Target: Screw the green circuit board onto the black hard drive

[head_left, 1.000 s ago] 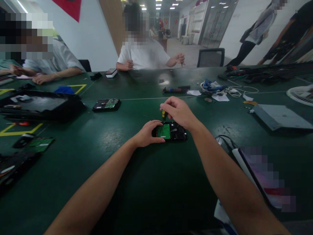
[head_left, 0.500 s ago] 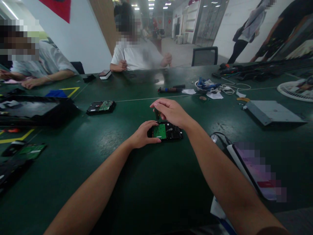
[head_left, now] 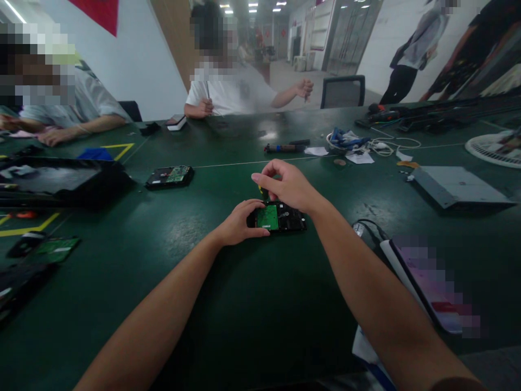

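Observation:
A black hard drive point(head_left: 292, 219) with a green circuit board point(head_left: 267, 217) facing up lies flat on the dark green table. My left hand point(head_left: 238, 224) is closed around its left end, thumb along the near edge and fingers on the far edge. Above the drive's far edge, my right hand point(head_left: 288, 185) pinches the short yellow-and-black handle of a screwdriver point(head_left: 264, 192), held upright. Its tip is too small to make out, so I cannot tell which spot it touches.
Another hard drive point(head_left: 170, 177) lies left of centre, near a black casing point(head_left: 61, 182). To the right are a metal box point(head_left: 462, 184), a phone point(head_left: 431, 288) and tangled cables point(head_left: 378, 145). Two people sit across the table; a person's hand point(head_left: 303, 89) is raised there.
My right hand's fingers have shifted on the screwdriver, and its yellow part now shows. My left hand keeps its hold on the drive. The person opposite has moved a hand outward.

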`<action>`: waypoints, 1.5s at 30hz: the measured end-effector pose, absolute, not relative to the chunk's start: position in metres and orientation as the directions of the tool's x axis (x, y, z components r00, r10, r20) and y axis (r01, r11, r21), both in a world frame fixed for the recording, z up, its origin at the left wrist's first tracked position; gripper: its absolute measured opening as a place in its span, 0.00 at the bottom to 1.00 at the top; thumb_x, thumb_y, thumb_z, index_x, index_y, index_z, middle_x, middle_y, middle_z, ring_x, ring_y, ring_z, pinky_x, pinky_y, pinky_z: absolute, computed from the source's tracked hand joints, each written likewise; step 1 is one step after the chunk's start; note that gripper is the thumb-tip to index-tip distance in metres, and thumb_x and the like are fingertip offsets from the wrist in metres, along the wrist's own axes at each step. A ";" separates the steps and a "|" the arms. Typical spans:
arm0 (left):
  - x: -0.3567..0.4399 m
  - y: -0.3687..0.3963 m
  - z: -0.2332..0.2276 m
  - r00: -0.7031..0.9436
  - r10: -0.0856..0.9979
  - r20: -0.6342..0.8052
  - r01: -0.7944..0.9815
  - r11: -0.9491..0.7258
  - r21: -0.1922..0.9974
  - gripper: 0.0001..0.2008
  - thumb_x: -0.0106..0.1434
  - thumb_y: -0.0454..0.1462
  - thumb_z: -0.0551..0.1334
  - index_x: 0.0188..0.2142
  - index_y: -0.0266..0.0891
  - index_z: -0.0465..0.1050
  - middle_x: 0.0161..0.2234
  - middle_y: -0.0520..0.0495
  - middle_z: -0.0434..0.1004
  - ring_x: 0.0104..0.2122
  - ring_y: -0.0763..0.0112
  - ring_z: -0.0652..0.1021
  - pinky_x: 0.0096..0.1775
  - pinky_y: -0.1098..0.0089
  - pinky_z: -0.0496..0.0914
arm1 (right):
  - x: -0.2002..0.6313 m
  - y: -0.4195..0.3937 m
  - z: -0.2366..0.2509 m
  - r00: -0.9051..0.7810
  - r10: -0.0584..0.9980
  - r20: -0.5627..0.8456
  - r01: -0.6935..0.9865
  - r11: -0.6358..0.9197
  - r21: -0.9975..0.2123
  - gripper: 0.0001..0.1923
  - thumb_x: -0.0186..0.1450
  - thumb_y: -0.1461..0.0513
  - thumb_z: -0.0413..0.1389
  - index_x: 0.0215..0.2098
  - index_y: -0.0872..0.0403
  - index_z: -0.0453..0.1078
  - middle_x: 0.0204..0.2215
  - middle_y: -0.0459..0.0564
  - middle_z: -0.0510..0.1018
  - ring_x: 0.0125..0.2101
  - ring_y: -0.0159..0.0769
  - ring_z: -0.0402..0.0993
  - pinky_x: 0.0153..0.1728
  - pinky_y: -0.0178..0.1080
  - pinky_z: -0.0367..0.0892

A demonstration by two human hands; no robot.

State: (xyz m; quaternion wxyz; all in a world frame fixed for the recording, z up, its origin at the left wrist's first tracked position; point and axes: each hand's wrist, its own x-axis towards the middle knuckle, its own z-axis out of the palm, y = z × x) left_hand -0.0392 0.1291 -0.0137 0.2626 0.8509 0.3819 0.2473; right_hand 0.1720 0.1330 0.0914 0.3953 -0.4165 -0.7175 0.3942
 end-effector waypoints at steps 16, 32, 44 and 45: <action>-0.039 0.129 -0.012 0.585 0.778 0.229 0.500 -0.569 0.653 0.38 0.56 0.51 0.74 0.63 0.45 0.66 0.63 0.39 0.69 0.62 0.49 0.71 0.63 0.47 0.67 | 0.174 0.132 0.096 -0.351 0.909 0.225 0.311 0.340 -0.888 0.20 0.67 0.44 0.61 0.37 0.51 0.67 0.28 0.46 0.76 0.23 0.32 0.70 0.27 0.39 0.64; -0.038 0.120 -0.009 0.561 0.784 0.267 0.485 -0.572 0.661 0.39 0.57 0.50 0.74 0.64 0.46 0.63 0.63 0.39 0.67 0.63 0.49 0.69 0.64 0.46 0.66 | 0.174 0.131 0.096 -0.343 0.915 0.214 0.318 0.328 -0.890 0.20 0.67 0.44 0.61 0.38 0.51 0.68 0.27 0.46 0.76 0.24 0.32 0.69 0.27 0.40 0.63; -0.037 0.113 -0.005 0.525 0.828 0.194 0.486 -0.480 0.730 0.36 0.61 0.49 0.71 0.65 0.47 0.63 0.62 0.40 0.69 0.60 0.51 0.72 0.61 0.48 0.69 | 0.175 0.132 0.095 -0.345 0.917 0.201 0.307 0.312 -0.899 0.18 0.68 0.46 0.61 0.38 0.51 0.68 0.26 0.46 0.75 0.24 0.32 0.70 0.26 0.39 0.64; -0.037 0.114 -0.005 0.520 0.835 0.182 0.488 -0.465 0.739 0.36 0.61 0.49 0.71 0.65 0.47 0.63 0.62 0.41 0.69 0.61 0.51 0.72 0.61 0.47 0.69 | 0.174 0.132 0.095 -0.344 0.917 0.201 0.308 0.312 -0.899 0.18 0.68 0.46 0.61 0.38 0.50 0.68 0.26 0.45 0.75 0.24 0.32 0.70 0.26 0.39 0.63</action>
